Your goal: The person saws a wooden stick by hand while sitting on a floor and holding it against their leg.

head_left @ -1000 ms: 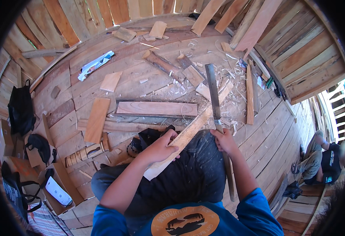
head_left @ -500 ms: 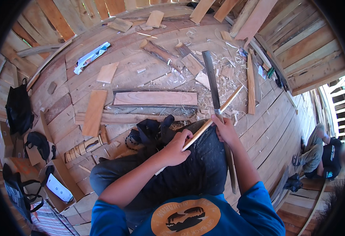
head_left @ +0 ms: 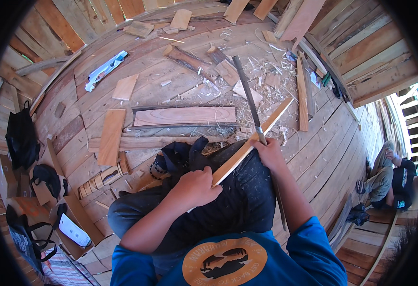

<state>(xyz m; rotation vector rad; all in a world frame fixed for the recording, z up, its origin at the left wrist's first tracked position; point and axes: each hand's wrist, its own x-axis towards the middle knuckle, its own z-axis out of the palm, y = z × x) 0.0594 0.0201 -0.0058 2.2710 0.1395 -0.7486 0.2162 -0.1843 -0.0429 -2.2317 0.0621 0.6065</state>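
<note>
Across my lap runs a pale wooden strip, slanting up to the right with its wider face showing. My left hand is closed round its lower part. My right hand grips a long, dark-bladed knife by its slim handle, which reaches down past my wrist along the forearm. The blade points up and away, seen nearly edge-on. Where the knife crosses the strip, my right fingers lie close against the wood; whether they also pinch it is hard to see. Dark cloth bunches beside my left hand.
A pinkish plank lies ahead, with a loose board to its left. Wood shavings litter the floor beyond the knife. Cardboard boxes and a black bag stand left. Another person sits far right.
The strip has turned to show a broader face. The knife blade has rolled from flat-on to nearly edge-on and leans further left. My left hand has shifted slightly left and turned back-up.
</note>
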